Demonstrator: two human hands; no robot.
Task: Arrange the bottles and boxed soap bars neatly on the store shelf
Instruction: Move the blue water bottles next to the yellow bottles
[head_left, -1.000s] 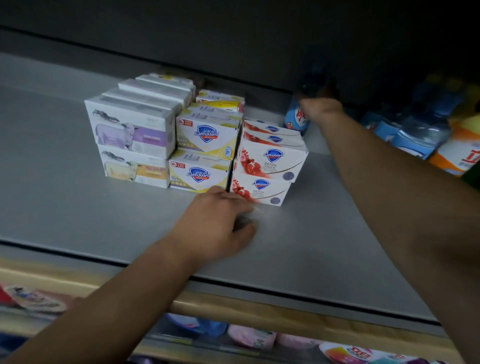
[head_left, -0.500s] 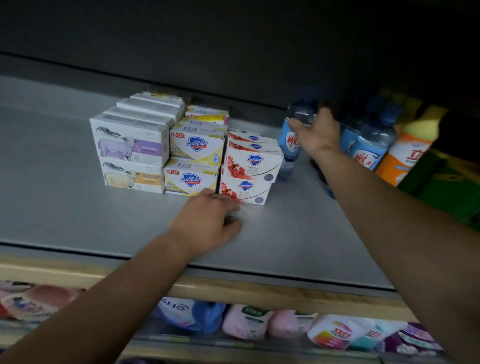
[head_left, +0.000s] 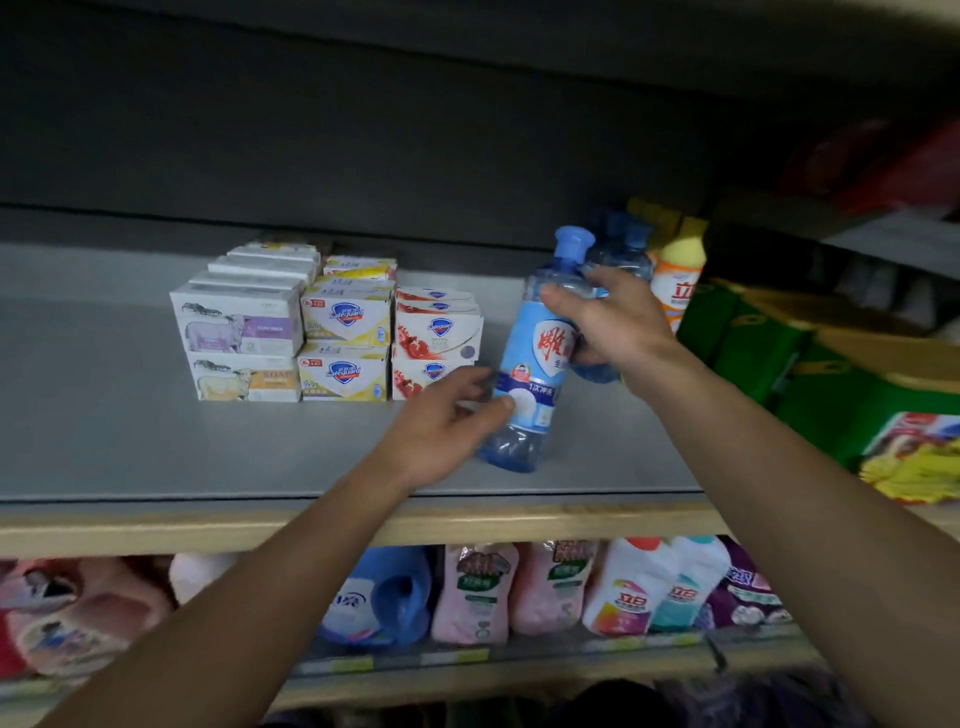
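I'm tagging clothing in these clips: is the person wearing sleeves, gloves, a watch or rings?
No. The left hand and right hand are bare, no gloves. Both forearms are uncovered to the frame's edge, so no sleeves show. No watch, bracelet or ring is visible.

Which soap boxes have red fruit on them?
The white soap boxes with red fruit, stacked rightmost of the three columns, nearest the clear blue bottle. The others show sheep or yellow.

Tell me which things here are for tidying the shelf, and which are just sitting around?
For the job:
blue bottle, held by the right hand and the left hand
soap boxes
back bottles
shelf

Just sitting around:
green boxes
lower-shelf pouches
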